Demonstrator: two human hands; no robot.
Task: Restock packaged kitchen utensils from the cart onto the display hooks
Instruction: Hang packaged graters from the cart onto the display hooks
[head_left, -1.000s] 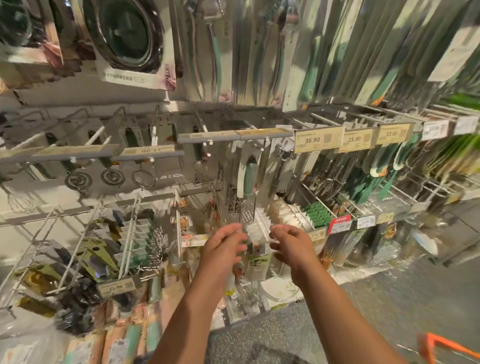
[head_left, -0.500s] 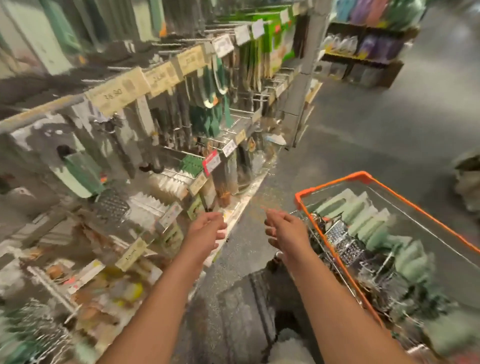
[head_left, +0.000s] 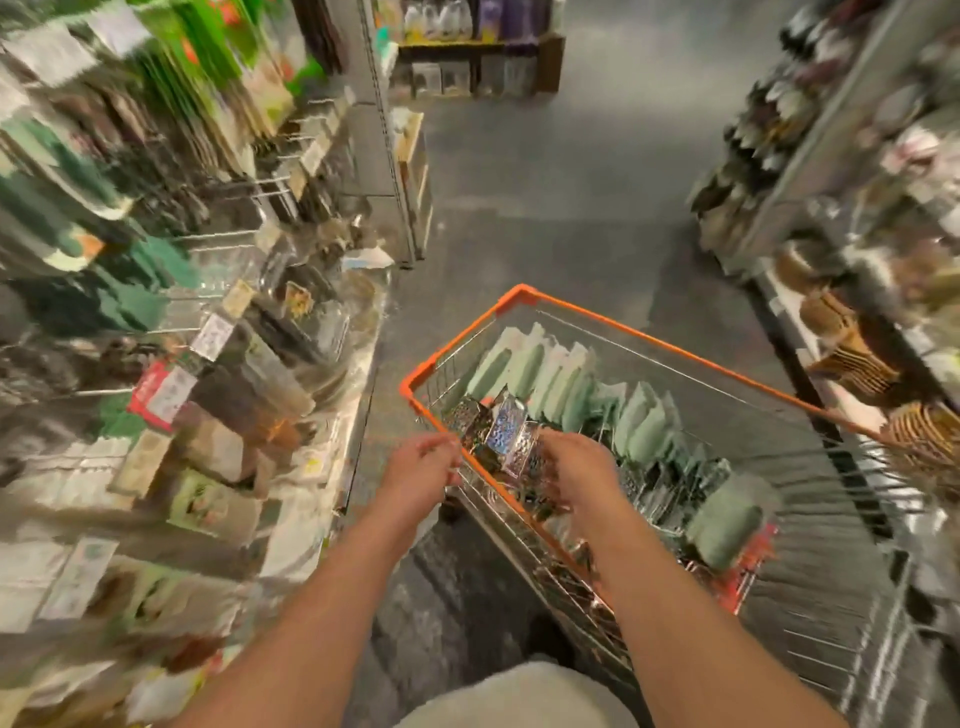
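Note:
An orange-rimmed wire cart (head_left: 524, 296) stands on my right, filled with several packaged graters (head_left: 506, 428) that have pale green handles (head_left: 644, 426). My right hand (head_left: 576, 473) reaches over the cart's near rim, down among the metal graters, fingers loosely curled; whether it holds one is blurred. My left hand (head_left: 421, 467) hovers just outside the cart's left rim, fingers relaxed and empty. The display hooks (head_left: 228, 236) with hanging utensils and price tags (head_left: 161, 389) run along my left, blurred by motion.
A grey aisle floor (head_left: 545, 208) stretches ahead between the left display and a shelf of stacked goods (head_left: 852, 353) on the right. More shelving (head_left: 467, 57) closes the aisle's far end. The cart's wire side extends toward the lower right.
My view has swung right from the hooks to the cart. Both hands left the display, empty, and moved to the cart; the right one now dips inside it.

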